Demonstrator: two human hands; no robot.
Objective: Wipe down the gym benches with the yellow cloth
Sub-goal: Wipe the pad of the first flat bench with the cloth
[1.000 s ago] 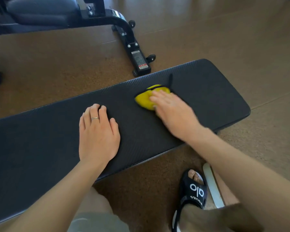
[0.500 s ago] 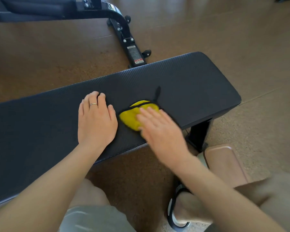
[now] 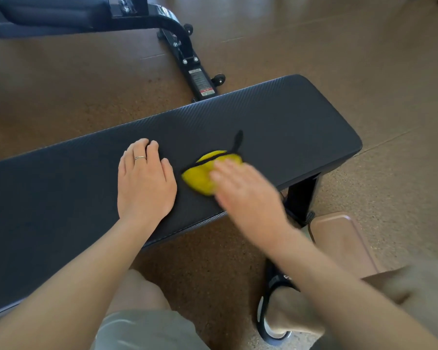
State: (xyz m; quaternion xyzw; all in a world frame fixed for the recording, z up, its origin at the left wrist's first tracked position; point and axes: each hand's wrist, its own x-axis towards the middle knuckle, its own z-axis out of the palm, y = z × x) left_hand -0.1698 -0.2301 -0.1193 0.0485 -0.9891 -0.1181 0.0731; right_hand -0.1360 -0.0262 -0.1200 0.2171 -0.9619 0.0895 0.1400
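Observation:
A long black padded gym bench (image 3: pixel 288 117) runs across the view from lower left to upper right. The yellow cloth (image 3: pixel 200 176), edged in black with a black loop sticking up, lies on the pad near its front edge. My right hand (image 3: pixel 245 195) presses flat on the cloth's right part, fingers spread and blurred by motion. My left hand (image 3: pixel 144 183), with a ring on one finger, rests flat on the pad just left of the cloth, fingers together, holding nothing.
A second black bench (image 3: pixel 48 13) with a wheeled steel foot (image 3: pixel 197 77) stands behind on the brown floor. The near bench's black leg (image 3: pixel 301 195) drops at the right. My knee, and my foot in a black sandal (image 3: pixel 273 299), sit below beside a pinkish flat object (image 3: pixel 344 238).
My right hand has dragged the cloth left and toward the pad's front edge, close to my left hand. Since half a second ago it has barely shifted. My left hand stayed planted.

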